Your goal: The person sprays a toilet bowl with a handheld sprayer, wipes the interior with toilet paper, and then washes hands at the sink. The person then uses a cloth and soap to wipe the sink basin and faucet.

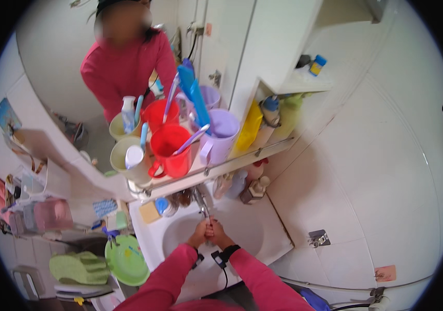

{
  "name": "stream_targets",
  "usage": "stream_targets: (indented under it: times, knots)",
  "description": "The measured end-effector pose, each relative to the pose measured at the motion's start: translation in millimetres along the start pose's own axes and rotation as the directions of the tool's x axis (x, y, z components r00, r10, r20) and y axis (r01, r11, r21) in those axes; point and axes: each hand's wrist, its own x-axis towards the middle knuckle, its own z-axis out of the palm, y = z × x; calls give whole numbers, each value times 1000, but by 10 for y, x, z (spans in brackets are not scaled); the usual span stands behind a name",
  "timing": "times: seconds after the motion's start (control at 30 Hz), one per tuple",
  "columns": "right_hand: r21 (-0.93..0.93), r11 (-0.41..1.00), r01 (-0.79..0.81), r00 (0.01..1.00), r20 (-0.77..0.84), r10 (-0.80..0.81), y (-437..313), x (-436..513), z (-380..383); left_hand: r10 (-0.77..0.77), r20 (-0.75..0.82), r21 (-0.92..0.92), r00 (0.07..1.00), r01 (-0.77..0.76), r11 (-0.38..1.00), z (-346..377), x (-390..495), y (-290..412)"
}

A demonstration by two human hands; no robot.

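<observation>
Over the white washbasin (240, 227), my left hand (198, 234) and my right hand (220, 233) are pressed together, fingers curled against each other. They meet right at the spout end of the chrome faucet (201, 202). Whether anything lies between the palms is hidden. Dark bands circle both wrists, and a black cable (226, 276) hangs by the right one. On the basin's back ledge, left of the faucet, are a tan block (150, 212) and a jar with a blue lid (163, 206). Several bottles, including a brown one with a pale cap (255, 190), stand to its right.
Above the basin, a shelf (221, 168) juts out below a mirror (58, 58), bearing a red mug (176, 163), a purple mug (221, 144) and a cream cup (122, 171) with toothbrushes. A green plastic basin (126, 268) hangs at left, near a green cloth (77, 268).
</observation>
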Motion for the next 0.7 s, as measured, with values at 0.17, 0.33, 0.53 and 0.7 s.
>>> stream_targets:
  times: [0.17,0.33,0.53,0.7]
  knots:
    - [-614,733,292,912,-52,-407,-129,-61,2,265,-500,96,825,-251,963,267,137,-132]
    - [-531,847,39,966,-198,-168,-303,47,-117,357,-567,534,742,1,846,209,31,-85]
    - [382,824,-419,875,411,254,-434,19,-171,-43,4,-792,999,30,610,108,43,-7]
    - [284,880,-380,911,278,304,-365,-116,-87,152,-411,-260,899,-275,925,369,49,-175]
